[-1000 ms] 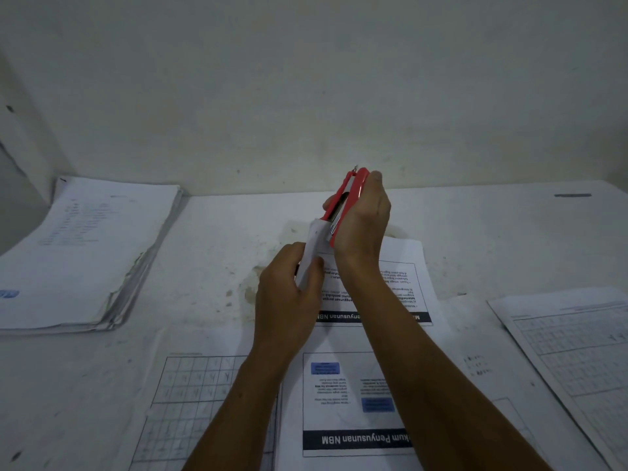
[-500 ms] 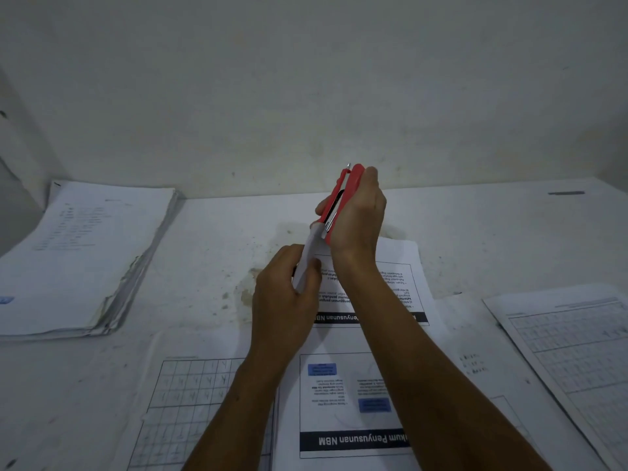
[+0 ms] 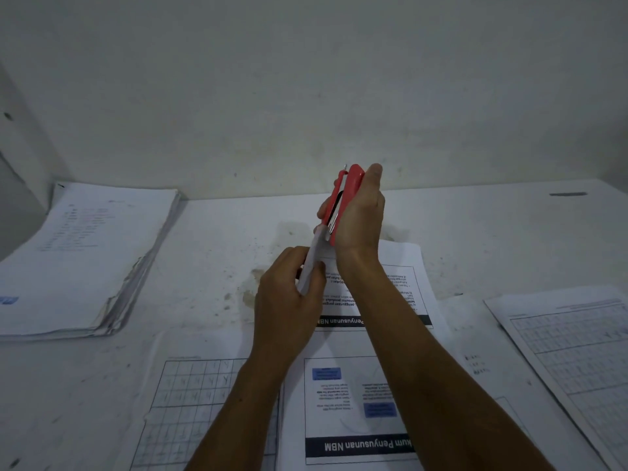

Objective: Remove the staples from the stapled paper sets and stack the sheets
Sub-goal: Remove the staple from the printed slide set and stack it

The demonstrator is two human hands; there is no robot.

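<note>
Above the table (image 3: 475, 226), red stapler (image 3: 353, 185) gripped upright by right hand (image 3: 360, 219), paper set (image 3: 314, 260) pinched in left hand (image 3: 289, 297), corner met by stapler, paper stack (image 3: 78, 260) far left.

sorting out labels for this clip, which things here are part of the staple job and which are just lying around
In the job:
right hand gripping red stapler
left hand pinching paper set
paper stack

Lying about:
grid sheets
printed handouts

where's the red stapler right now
In the head view the red stapler is centre frame, raised above the table in the right hand, its lower end at the corner of the paper set that the left hand pinches.
</note>
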